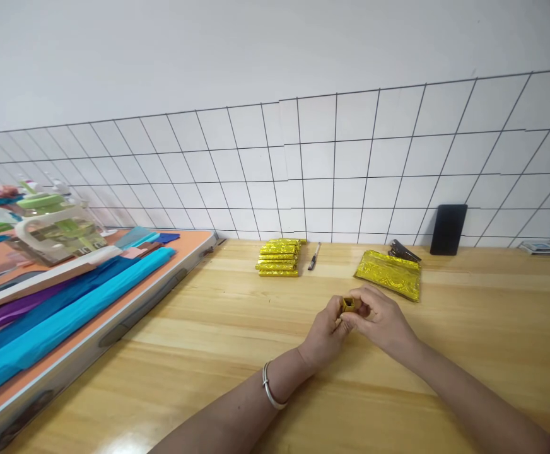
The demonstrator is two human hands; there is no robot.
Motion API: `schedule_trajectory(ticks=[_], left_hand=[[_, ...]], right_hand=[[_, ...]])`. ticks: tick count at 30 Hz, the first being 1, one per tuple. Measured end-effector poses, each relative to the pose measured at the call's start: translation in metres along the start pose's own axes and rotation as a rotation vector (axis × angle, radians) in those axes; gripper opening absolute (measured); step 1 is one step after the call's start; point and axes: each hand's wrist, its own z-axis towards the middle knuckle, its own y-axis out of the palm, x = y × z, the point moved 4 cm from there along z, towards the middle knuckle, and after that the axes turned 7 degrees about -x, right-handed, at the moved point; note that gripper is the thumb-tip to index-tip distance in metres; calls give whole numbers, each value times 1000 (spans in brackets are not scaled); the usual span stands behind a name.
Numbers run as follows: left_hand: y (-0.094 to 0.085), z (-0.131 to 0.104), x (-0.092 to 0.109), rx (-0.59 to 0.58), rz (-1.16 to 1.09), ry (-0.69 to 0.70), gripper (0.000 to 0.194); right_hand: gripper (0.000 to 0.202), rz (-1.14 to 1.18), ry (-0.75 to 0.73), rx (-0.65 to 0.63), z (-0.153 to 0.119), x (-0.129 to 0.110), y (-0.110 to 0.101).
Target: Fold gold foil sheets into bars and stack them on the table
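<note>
Between my two hands is a small gold foil paper tube (349, 305), its squarish open end facing up toward me. My left hand (326, 331), with a silver bangle at the wrist, pinches it from the left side. From the right, the fingers of my right hand (380, 315) close on the same tube and cover much of it. Just behind the right hand lies a stack of flat gold foil sheets (391, 274). Farther back to the left sits a pile of rolled or folded gold foil strips (279, 258).
A pen (313, 257) lies right of the strips. A black stapler-like object (403, 251) rests behind the sheets. A dark phone-like slab (448, 229) leans on the tiled wall. At left, an orange-topped board (194, 243) carries blue paper (114, 299) and a green-lidded jug (62, 227).
</note>
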Motion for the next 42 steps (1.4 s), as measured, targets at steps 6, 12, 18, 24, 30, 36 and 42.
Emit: schedule_trajectory(ticks=[6,12,18,24,30,36,42], left_hand=[[2,1,0,-41,-21,16,21],[4,-1,-19,-71,81,-67,23],[8,0,-28,-72,213,-71,22],[11,2,-32,-82,337,-33,18],[12,2,-34,-106,420,-43,10],[9,1,-33,-109,420,-61,9],[-14,4,-28,19,338,-141,13]], right_hand=[[18,-1,-15,42,0,-5,-6],[17,25,53,74,3,4,-9],[18,64,98,57,2,11,-2],[15,74,115,29,1,19,9],[15,103,129,65,0,19,6],[16,123,124,73,0,14,0],[26,300,172,85,5,30,-10]])
